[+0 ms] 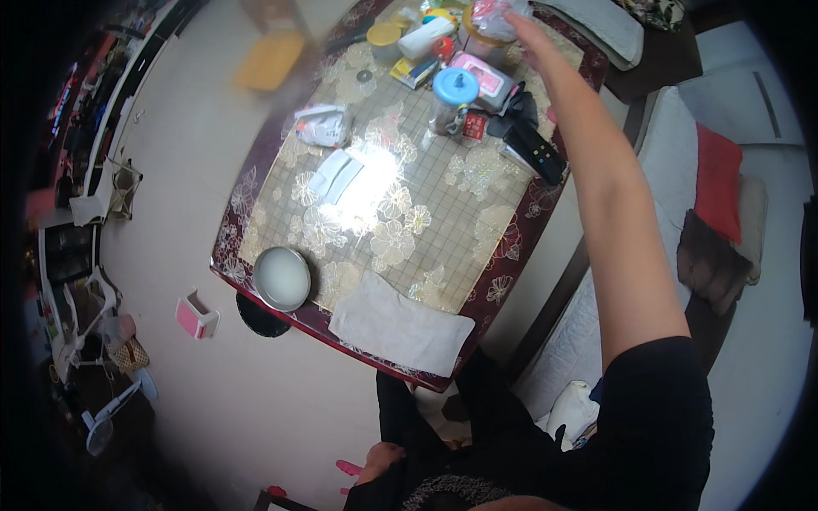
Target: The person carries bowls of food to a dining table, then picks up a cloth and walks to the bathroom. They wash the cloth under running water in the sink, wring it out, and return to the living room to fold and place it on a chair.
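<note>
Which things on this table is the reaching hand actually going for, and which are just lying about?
In hand:
right hand, stretched to the table's far end
clear plastic bag on a round tub, at its fingertips

Lying about:
blue-lidded jar
pink wipes pack
black remote
metal bowl
white cloth
left hand: out of view

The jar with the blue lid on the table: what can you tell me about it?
The jar looks like clear plastic or glass, topped by a round light-blue lid with a small knob. It stands upright toward the far end of the floral-covered table, beside a pink packet and a black remote. No hand touches it; the right hand reaches past it. Its contents are unclear.
</note>
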A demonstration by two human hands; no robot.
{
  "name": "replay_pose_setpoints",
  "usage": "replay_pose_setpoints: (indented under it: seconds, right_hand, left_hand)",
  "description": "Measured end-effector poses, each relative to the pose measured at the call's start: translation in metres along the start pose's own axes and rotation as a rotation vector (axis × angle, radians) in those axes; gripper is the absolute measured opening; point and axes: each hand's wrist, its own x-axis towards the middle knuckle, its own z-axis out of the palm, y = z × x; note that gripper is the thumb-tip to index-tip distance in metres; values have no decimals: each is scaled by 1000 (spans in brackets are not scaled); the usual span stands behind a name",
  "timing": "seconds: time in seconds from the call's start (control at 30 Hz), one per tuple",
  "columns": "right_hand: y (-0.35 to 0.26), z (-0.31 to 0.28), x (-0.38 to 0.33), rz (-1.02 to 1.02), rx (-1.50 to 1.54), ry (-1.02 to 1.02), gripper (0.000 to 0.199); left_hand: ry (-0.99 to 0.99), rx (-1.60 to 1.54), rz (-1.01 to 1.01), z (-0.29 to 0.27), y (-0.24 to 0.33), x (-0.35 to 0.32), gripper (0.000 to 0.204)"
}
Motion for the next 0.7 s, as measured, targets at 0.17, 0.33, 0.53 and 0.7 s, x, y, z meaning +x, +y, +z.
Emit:
replay_pose_setpoints:
  seconds: [0.17,0.33,0.53,0.7]
  right_hand:
    - [19,-29,34,-50,253,44,33]
    - [-54,-31,-112,149,373,6,58]
    - [33,-68,-277,-331,93,-169,42]
    - [132,0,-406,133,246,-442,34]
  left_hand:
    - [66,94,53,-11,23,-25,27]
    - [220,320,195,21,11,12,26]
    - [594,345,429,2,54,65,16]
    - [649,599,634,25,59,145,28]
